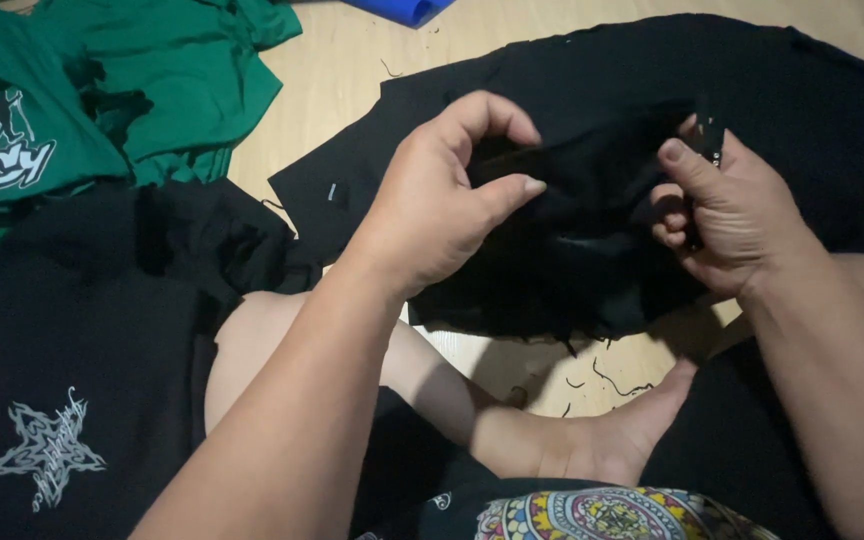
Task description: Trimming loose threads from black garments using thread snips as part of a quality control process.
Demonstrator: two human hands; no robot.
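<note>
A black garment point(602, 110) lies spread on the wooden floor in front of me, bunched up at its near edge. My left hand point(432, 200) pinches a fold of this black fabric between thumb and fingers. My right hand point(722, 215) is closed around a small dark tool point(709, 140), probably a thread cutter, whose tip sticks up above the fingers next to the same fold. The two hands are a short way apart over the cloth.
A green printed shirt point(102, 90) lies at the upper left. Another black garment with a pale star print point(52, 380) covers my left knee. A blue object point(402, 8) shows at the top edge. Loose thread bits point(612, 380) lie on the floor by my bare foot point(592, 440).
</note>
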